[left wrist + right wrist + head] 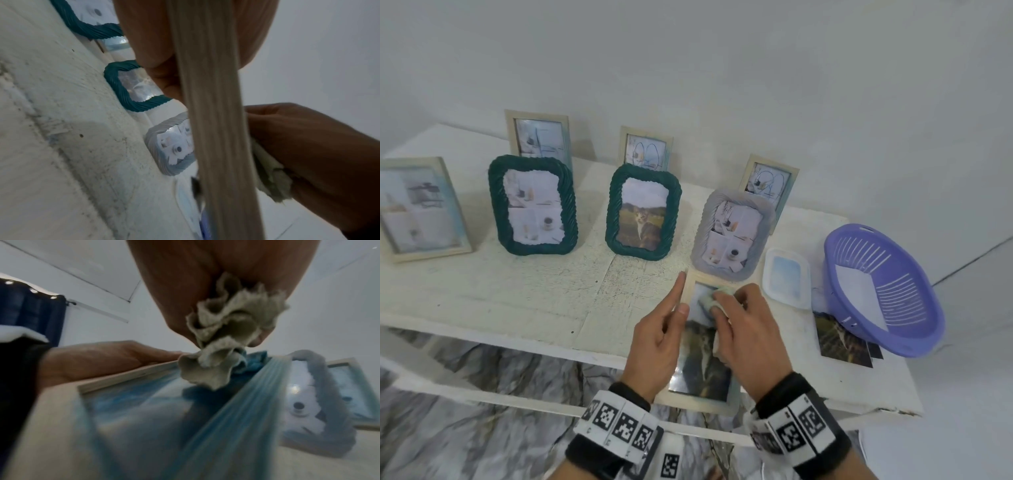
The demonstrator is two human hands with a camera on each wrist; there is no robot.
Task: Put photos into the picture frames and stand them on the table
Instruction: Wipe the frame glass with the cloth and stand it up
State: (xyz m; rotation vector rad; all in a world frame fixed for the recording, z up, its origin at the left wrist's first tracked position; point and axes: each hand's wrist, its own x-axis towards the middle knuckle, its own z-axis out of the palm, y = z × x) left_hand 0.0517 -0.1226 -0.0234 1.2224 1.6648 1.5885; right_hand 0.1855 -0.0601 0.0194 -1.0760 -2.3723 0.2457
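Observation:
A beige wooden frame (700, 401) with a cat photo behind its glass lies tilted over the table's front edge. My left hand (674, 301) grips its left side, thumb on the front and index finger straight along the edge. My right hand (726, 305) pinches a crumpled pale cloth (714, 297) against the upper part of the glass. In the left wrist view the frame's edge (216, 129) runs between my fingers (160, 48), with the cloth (271, 178) to its right. The right wrist view shows the cloth (226, 337) bunched on the glass (133, 402).
Several filled frames stand on the white table (517, 301): two green ones (533, 205) (643, 212), a grey one (732, 236), beige ones behind and at far left (421, 209). A purple basket (883, 287), a white tray (786, 277) and loose photos (840, 339) sit at right.

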